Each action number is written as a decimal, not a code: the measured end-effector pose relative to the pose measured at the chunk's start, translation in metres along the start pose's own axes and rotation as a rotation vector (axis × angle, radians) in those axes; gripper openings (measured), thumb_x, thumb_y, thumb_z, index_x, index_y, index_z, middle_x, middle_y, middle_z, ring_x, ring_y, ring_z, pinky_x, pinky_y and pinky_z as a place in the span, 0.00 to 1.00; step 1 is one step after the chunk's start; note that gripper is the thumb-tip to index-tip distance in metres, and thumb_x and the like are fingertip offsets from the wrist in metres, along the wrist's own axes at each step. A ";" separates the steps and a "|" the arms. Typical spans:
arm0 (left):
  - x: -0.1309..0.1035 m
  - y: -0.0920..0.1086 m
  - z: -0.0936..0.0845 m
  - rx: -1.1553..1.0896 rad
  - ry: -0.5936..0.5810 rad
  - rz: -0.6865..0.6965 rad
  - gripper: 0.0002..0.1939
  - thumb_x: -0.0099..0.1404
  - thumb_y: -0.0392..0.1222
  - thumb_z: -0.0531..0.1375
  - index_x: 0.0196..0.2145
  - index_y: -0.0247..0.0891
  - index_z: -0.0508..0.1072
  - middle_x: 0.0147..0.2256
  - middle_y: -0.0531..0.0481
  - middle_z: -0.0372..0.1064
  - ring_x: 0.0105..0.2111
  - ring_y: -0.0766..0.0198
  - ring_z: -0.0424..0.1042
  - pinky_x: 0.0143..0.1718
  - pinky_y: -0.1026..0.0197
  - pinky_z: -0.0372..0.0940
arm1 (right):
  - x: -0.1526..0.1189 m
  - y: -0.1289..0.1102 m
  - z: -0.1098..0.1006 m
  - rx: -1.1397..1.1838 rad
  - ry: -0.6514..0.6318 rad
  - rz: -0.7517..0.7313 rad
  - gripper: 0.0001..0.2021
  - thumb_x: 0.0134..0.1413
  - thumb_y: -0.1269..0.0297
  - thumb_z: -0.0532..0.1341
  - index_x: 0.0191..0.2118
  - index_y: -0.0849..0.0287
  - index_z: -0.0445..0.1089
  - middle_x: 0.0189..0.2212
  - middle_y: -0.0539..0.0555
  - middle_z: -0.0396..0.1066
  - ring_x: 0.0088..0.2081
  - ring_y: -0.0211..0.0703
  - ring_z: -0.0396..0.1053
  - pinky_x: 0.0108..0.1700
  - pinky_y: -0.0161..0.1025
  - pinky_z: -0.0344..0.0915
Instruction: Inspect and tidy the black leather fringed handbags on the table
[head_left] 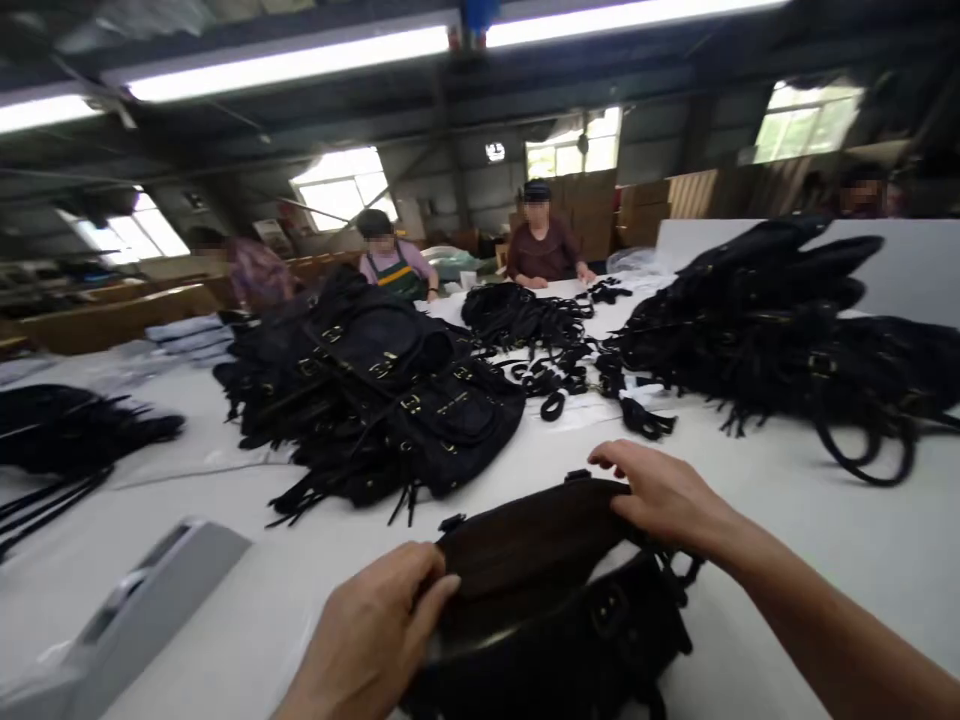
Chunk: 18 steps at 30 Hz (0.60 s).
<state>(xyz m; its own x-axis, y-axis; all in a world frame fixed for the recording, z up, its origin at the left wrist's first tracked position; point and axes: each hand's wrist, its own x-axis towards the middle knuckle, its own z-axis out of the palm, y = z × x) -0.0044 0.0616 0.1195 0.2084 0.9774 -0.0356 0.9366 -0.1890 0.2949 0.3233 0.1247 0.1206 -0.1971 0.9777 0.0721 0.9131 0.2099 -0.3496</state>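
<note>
A black bag (547,640) with a brass-coloured buckle lies on the white table in front of me, its mouth open and its dark lining showing. My left hand (375,620) grips the left end of the rim, thumb on the inner side and fingers partly hidden. At the right end, my right hand (667,490) has the rim between its thumb and slightly spread fingers. Something whitish shows inside the bag near that thumb. Small black tabs stand up along the far rim.
A heap of black bags (375,380) rises beyond my left hand, another heap (772,330) at the right. Between them lie black straps (525,315). A grey box-like object (165,610) sits at left. Two co-workers (544,245) (397,265) are across the table (825,580).
</note>
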 end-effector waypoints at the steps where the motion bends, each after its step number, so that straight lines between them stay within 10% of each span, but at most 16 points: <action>1: 0.003 0.004 -0.005 -0.019 0.046 0.035 0.09 0.64 0.47 0.53 0.32 0.47 0.73 0.41 0.52 0.71 0.42 0.57 0.70 0.44 0.55 0.65 | -0.001 -0.006 -0.002 -0.016 0.079 -0.077 0.25 0.46 0.69 0.62 0.53 0.55 0.66 0.49 0.55 0.67 0.46 0.49 0.67 0.44 0.40 0.62; 5: 0.023 0.008 0.004 -0.050 0.007 0.067 0.14 0.57 0.38 0.60 0.41 0.49 0.75 0.63 0.51 0.52 0.62 0.52 0.53 0.62 0.49 0.51 | -0.018 -0.054 -0.008 -0.052 0.215 -0.382 0.17 0.53 0.66 0.63 0.50 0.56 0.67 0.47 0.56 0.67 0.47 0.49 0.65 0.47 0.41 0.63; 9: 0.040 0.006 0.028 -0.183 -0.088 -0.062 0.25 0.54 0.38 0.61 0.51 0.45 0.69 0.66 0.49 0.43 0.57 0.53 0.61 0.57 0.52 0.59 | -0.015 -0.097 0.010 -0.216 -0.131 -0.460 0.06 0.59 0.63 0.60 0.37 0.60 0.70 0.33 0.56 0.69 0.33 0.47 0.68 0.36 0.40 0.65; 18: 0.090 -0.008 0.105 -0.289 -0.079 -0.174 0.45 0.45 0.48 0.70 0.60 0.57 0.58 0.68 0.46 0.30 0.59 0.34 0.52 0.52 0.37 0.61 | 0.067 -0.056 0.127 -0.323 -0.193 -0.429 0.37 0.42 0.61 0.70 0.58 0.71 0.61 0.55 0.72 0.61 0.56 0.63 0.60 0.55 0.50 0.62</action>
<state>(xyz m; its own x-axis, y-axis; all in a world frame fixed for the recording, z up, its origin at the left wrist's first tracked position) 0.0359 0.1412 0.0140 0.0844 0.9800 -0.1801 0.8441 0.0257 0.5355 0.2138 0.1784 0.0258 -0.6083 0.7928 -0.0382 0.7937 0.6080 -0.0208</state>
